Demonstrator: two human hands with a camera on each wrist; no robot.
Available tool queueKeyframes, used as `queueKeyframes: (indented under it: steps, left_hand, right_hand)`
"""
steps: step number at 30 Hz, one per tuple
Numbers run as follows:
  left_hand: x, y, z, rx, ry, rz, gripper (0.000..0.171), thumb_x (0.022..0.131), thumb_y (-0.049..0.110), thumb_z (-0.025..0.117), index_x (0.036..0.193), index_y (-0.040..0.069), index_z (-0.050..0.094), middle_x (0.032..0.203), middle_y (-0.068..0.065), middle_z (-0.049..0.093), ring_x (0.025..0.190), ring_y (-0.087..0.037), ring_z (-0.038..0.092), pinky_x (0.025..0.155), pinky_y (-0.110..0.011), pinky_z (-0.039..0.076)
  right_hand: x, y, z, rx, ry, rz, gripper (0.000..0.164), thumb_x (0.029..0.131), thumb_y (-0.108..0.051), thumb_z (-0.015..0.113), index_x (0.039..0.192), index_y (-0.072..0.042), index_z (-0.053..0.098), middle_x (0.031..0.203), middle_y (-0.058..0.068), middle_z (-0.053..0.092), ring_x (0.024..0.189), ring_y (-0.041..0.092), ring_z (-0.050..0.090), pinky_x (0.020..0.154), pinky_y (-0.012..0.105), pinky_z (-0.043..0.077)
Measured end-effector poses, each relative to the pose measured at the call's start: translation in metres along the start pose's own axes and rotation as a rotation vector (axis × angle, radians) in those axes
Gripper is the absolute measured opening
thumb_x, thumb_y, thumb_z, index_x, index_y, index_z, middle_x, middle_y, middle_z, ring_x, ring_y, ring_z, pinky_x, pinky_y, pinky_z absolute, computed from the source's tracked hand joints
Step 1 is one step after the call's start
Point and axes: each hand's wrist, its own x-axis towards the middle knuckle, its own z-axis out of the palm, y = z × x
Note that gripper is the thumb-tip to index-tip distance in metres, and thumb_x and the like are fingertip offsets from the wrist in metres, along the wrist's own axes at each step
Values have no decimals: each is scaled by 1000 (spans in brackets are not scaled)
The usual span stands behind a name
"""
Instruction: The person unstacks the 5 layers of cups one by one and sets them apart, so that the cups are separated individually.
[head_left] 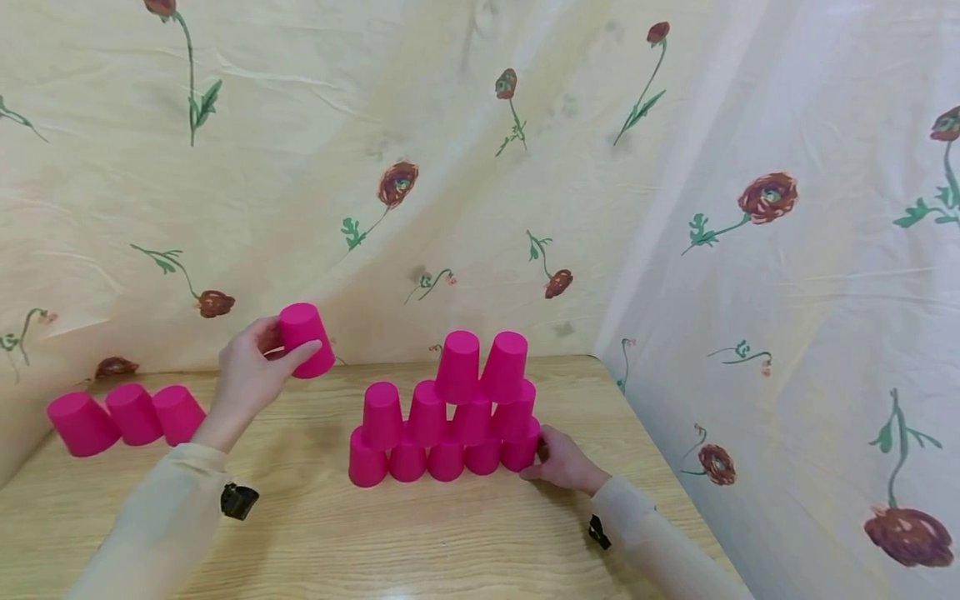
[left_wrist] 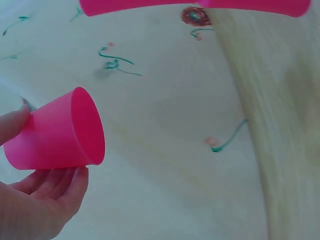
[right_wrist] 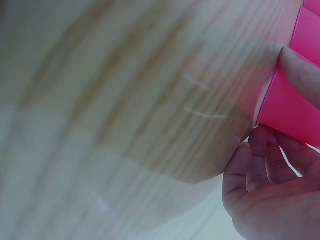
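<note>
My left hand (head_left: 255,367) holds a pink plastic cup (head_left: 303,333) upside down in the air, left of the stack, its thumb on one side and fingers on the other. In the left wrist view the cup's open mouth (left_wrist: 89,127) shows. A stepped stack of upside-down pink cups stands on the table, with several in the bottom and middle rows and two top-row cups (head_left: 457,367) on the right. Low at the stack's right end, my right hand (head_left: 562,461) grips the bottom-row end cup (head_left: 519,446) between thumb and fingers.
Three more pink cups (head_left: 135,414) stand upside down in a row at the table's left. Behind the wooden table (head_left: 450,542) hangs a flowered cloth (head_left: 337,125), which also runs along the right side.
</note>
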Motion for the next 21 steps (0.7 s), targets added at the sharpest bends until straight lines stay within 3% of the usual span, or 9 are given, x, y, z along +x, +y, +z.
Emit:
queueKeyframes:
  steps: [11,21]
  left_hand:
    - [-7,-50,-2,92,-20,-104,68,89,37,68,133,-8,43,122,-30,53,107,-45,52,86,-55,47]
    - [-17,-88,-3,141,-120,-212,78,89,35,66,137,-14,30,128,-37,43,112,-50,45,89,-56,45]
  right_hand:
    - [0,-1,0,-3,7,26,55,72,-14,84,118,-5,55,102,2,58,88,22,52,81,39,47]
    - [0,0,1,-4,9,24,55,72,-15,85,117,-5,54,101,2,58,87,22,52,80,39,47]
